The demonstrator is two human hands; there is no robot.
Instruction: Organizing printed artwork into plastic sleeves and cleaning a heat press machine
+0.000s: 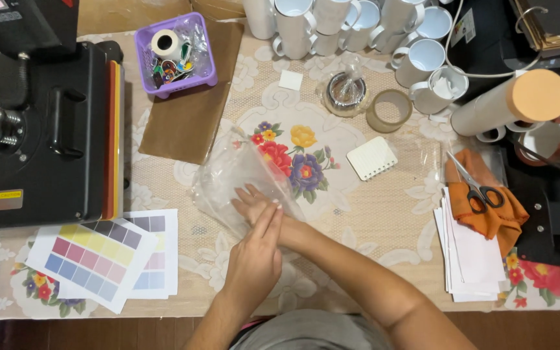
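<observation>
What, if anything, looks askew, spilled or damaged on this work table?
Nothing looks spilled or broken. Both hands, left hand and right hand, press a crumpled clear plastic bag. The colour chart sheets lie tilted and overhang the table edge; the scissors rest loosely on an orange cloth.

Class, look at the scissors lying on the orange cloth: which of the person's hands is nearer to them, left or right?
Right. The right hand, flat on the clear plastic bag, lies slightly closer to the scissors. The left hand sits just below it, overlapping it, marginally farther. Both are well left of them.
</observation>
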